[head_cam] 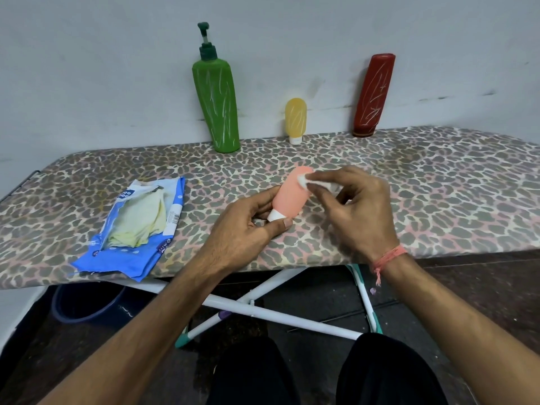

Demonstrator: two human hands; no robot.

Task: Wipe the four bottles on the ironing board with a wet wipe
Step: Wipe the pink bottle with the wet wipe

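Note:
My left hand point(248, 226) grips a small pink bottle point(290, 197) near its white cap, holding it tilted just above the leopard-print ironing board point(438, 185). My right hand point(356, 206) pinches a crumpled white wet wipe point(306, 180) against the bottle's upper end. At the back, against the wall, stand a tall green pump bottle point(217, 103), a small yellow bottle point(295, 119) on its cap, and a dark red bottle point(372, 95). All three carry white scratch-like marks.
An opened blue wet-wipe pack point(137, 226) lies on the board's left front, near the edge. Below the board are its white crossed legs point(263, 308), a dark blue bucket point(84, 305) on the floor at left, and my black-clad knees.

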